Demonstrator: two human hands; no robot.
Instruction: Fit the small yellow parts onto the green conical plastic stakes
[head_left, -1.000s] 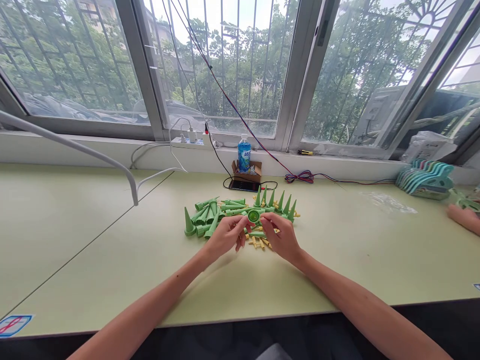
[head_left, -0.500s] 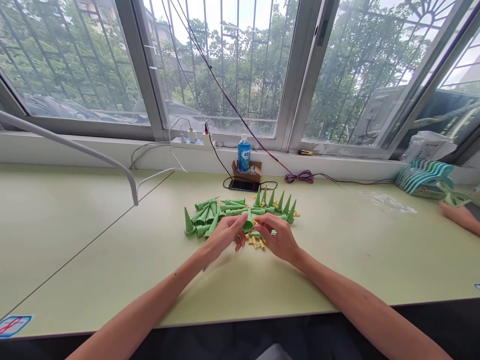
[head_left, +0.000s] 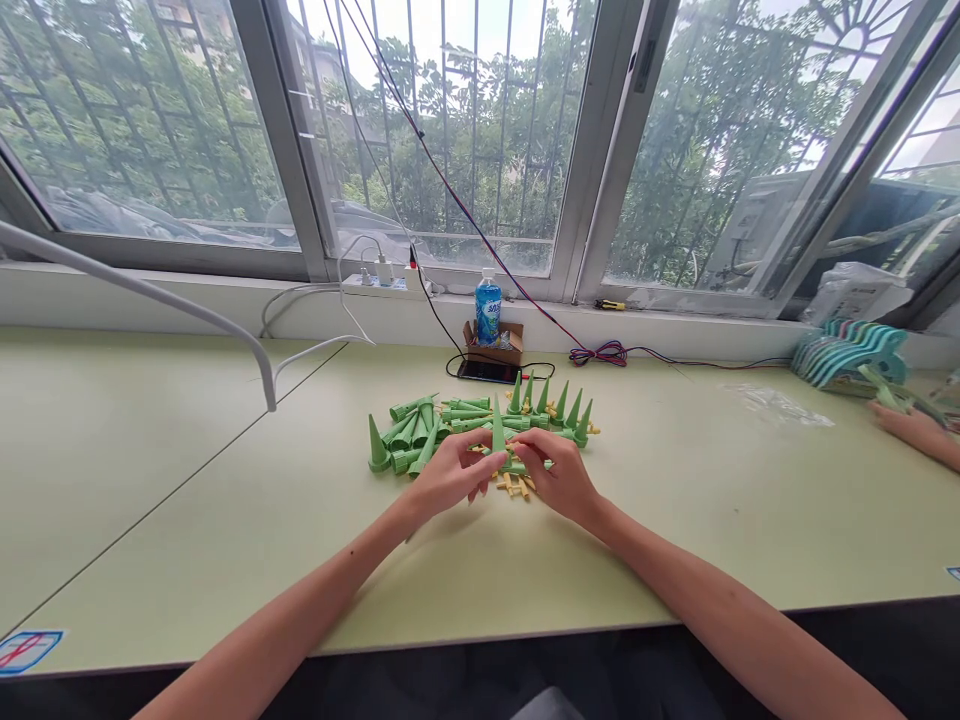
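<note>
My left hand [head_left: 459,470] is closed on a green plastic watering spike [head_left: 498,430], whose tip points up. Close against the spike's right side, my right hand [head_left: 553,472] pinches a small yellow piece [head_left: 511,448], mostly hidden by the fingers. Beyond the left hand lies a heap of green spikes [head_left: 409,432], with one standing upright at its left end. Several more spikes [head_left: 574,410] stand in a slanting row behind the right hand. Loose yellow pieces [head_left: 514,487] lie on the table just below the held spike.
A phone [head_left: 487,371] and a small carton [head_left: 513,340] with a blue bottle [head_left: 488,310] are at the table's back. Coiled cable [head_left: 600,353] lies to their right. At far right, another person's hand [head_left: 911,430] holds something green beside turquoise hangers [head_left: 847,355].
The held spike has turned from showing its open base towards me to standing tip up. My right hand stays close beside it. The other person's hand has shifted slightly left.
</note>
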